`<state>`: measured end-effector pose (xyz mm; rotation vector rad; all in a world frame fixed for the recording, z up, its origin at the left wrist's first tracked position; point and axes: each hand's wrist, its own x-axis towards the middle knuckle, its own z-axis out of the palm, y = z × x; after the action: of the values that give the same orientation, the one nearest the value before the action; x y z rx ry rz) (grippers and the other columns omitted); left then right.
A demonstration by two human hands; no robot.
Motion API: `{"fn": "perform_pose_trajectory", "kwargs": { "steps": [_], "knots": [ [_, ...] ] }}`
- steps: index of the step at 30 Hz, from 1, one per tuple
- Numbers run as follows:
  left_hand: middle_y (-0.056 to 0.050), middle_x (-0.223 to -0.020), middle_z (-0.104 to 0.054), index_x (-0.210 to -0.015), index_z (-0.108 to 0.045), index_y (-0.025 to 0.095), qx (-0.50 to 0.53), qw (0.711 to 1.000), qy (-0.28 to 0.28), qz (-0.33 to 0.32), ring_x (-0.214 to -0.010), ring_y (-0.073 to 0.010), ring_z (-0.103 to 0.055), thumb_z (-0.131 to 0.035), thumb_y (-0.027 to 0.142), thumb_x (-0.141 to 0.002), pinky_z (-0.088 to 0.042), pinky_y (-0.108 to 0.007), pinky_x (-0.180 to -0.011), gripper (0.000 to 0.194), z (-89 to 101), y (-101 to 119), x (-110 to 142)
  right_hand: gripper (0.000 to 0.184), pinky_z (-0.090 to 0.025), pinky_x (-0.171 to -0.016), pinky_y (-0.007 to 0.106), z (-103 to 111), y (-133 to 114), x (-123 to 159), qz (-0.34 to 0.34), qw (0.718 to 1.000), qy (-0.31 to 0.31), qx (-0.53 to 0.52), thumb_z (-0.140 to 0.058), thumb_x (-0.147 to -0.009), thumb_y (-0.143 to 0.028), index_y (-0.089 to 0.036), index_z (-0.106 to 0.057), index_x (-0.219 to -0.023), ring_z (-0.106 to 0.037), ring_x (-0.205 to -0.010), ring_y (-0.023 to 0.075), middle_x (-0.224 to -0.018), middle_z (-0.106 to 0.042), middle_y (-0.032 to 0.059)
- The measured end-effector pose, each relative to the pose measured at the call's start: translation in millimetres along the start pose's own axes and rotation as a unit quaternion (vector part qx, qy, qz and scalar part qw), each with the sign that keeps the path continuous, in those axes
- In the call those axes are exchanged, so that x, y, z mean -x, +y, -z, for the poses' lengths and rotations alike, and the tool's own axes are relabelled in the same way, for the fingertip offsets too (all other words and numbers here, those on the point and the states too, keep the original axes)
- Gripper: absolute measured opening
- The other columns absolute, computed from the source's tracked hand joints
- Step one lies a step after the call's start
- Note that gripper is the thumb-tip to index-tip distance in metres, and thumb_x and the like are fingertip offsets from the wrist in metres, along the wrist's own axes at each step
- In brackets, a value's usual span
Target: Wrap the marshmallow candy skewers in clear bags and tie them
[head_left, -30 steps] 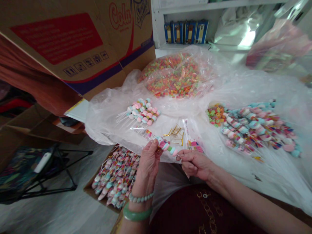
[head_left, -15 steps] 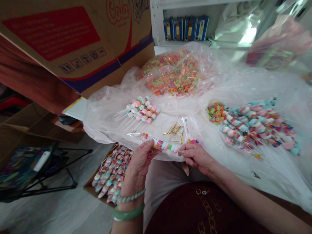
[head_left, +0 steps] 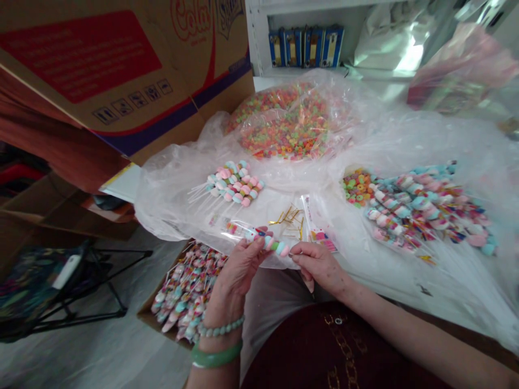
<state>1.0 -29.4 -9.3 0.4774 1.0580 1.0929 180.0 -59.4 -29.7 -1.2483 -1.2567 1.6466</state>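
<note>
Between my hands is a marshmallow skewer in pink, blue and green, partly inside a clear printed bag. My left hand is closed around the bagged part of the skewer. At the skewer's right end, my right hand is in a pinch, apparently on the stick, which is mostly hidden by the fingers. Gold twist ties lie just beyond the skewer. Beside them is a stack of flat printed bags. Unwrapped marshmallow skewers are lined up farther left.
Wrapped skewers are heaped at the right, beside loose ring candies. A large bag of ring candies lies at the back. A cardboard box stands back left. Another box of skewers sits below the table edge.
My left hand has shifted right along the skewer, and the clear bag now covers more of it. My right hand has moved slightly left, still pinching at the end.
</note>
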Motion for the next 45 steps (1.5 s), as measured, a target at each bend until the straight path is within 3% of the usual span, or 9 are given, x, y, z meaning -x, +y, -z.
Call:
{"fn": "perform_pose_trajectory", "kwargs": {
  "steps": [3,6,11,15,28,32,38,40,45],
  "knots": [
    [-0.012,-0.117,-0.067,-0.111,-0.065,0.019,0.082,0.995,-0.049,-0.013,-0.103,-0.027,-0.065,-0.083,0.039,-0.062,-0.052,-0.039,-0.088,0.056,4.8,7.9,-0.7,0.021,-0.026,-0.042,0.02,2.3,-0.2,-0.9,-0.009,0.999,-0.016,-0.036,-0.053,-0.082,-0.037,-0.018,-0.063,-0.081,-0.037,-0.036,0.008,-0.04,-0.041,-0.0079],
    [-0.012,-0.114,-0.068,-0.108,-0.066,0.019,0.137,0.989,-0.051,-0.013,-0.109,-0.0323,-0.062,-0.072,0.057,-0.068,-0.053,-0.045,-0.087,0.056,1.9,11.2,-4.4,0.02,-0.028,-0.044,0.021,3.3,0.9,-2.8,-0.007,0.999,-0.004,-0.032,-0.055,-0.08,-0.035,-0.018,-0.064,-0.078,-0.038,-0.041,0.0085,-0.044,-0.045,-0.006],
    [-0.004,-0.084,-0.069,-0.084,-0.066,0.018,0.147,0.987,-0.014,-0.058,-0.097,-0.0252,-0.067,-0.072,0.037,-0.076,-0.052,-0.04,-0.087,0.022,-14.2,1.3,-10.9,0.013,-0.033,-0.053,0.023,-0.1,3.8,-4.9,0.043,0.995,0.064,0.055,-0.056,-0.075,-0.026,-0.019,-0.067,-0.07,-0.048,-0.057,0.012,-0.059,-0.053,-0.002],
    [-0.005,-0.085,-0.069,-0.081,-0.065,0.017,0.138,0.987,-0.018,-0.075,-0.095,-0.0262,-0.067,-0.067,0.04,-0.08,-0.053,-0.041,-0.084,0.023,-23.8,-5.7,-9.8,0.013,-0.034,-0.058,0.023,-4.0,6.1,-4.3,0.059,0.994,0.052,0.074,-0.055,-0.074,-0.023,-0.02,-0.067,-0.069,-0.049,-0.062,0.012,-0.059,-0.053,-0.0028],
    [-0.005,-0.094,-0.07,-0.087,-0.065,0.018,0.177,0.982,-0.008,-0.068,-0.103,-0.0266,-0.064,-0.06,0.03,-0.086,-0.053,-0.043,-0.087,0.013,-16.8,-9.1,-7.8,0.017,-0.008,-0.037,0.019,5.0,-6.1,-2.5,-0.103,0.964,-0.054,-0.24,-0.066,-0.067,-0.027,-0.012,-0.065,-0.075,-0.023,-0.036,0.0025,-0.044,-0.04,-0.0082],
    [-0.004,-0.095,-0.069,-0.091,-0.065,0.019,0.159,0.983,-0.029,-0.092,-0.104,-0.0269,-0.064,-0.062,0.035,-0.085,-0.054,-0.043,-0.085,0.017,-23.0,-10.8,-5.2,0.011,-0.009,-0.035,0.017,10.5,-0.6,-5.4,-0.156,0.926,-0.14,-0.314,-0.066,-0.069,-0.02,-0.012,-0.063,-0.076,-0.022,-0.035,0.0019,-0.044,-0.041,-0.0083],
    [-0.006,-0.09,-0.069,-0.089,-0.065,0.016,0.126,0.989,-0.044,-0.071,-0.099,-0.0275,-0.066,-0.066,0.041,-0.081,-0.054,-0.039,-0.083,0.026,-25.7,-13.3,-2.3,0.01,-0.01,-0.035,0.014,22.1,12.8,-14.3,-0.253,0.807,-0.253,-0.469,-0.063,-0.077,-0.02,-0.013,-0.055,-0.076,-0.017,-0.036,0.0012,-0.047,-0.034,-0.011],
    [-0.007,-0.089,-0.07,-0.088,-0.066,0.015,0.116,0.991,-0.04,-0.049,-0.097,-0.0275,-0.067,-0.067,0.039,-0.081,-0.054,-0.037,-0.082,0.025,-21.9,-10.5,-2.4,0.011,-0.01,-0.035,0.014,23.9,13.5,-15.1,-0.232,0.825,-0.223,-0.465,-0.064,-0.076,-0.02,-0.013,-0.055,-0.076,-0.017,-0.036,0.0013,-0.048,-0.035,-0.0109],
    [-0.009,-0.085,-0.072,-0.083,-0.066,0.012,0.068,0.997,0.004,-0.021,-0.085,-0.024,-0.07,-0.063,0.029,-0.084,-0.055,-0.032,-0.076,0.017,-12.9,-3.8,-3.5,0.014,-0.01,-0.037,0.018,18.7,2.8,-11.1,-0.126,0.948,-0.085,-0.281,-0.067,-0.069,-0.023,-0.013,-0.063,-0.077,-0.021,-0.037,0.003,-0.045,-0.038,-0.0093]
  ]
}}
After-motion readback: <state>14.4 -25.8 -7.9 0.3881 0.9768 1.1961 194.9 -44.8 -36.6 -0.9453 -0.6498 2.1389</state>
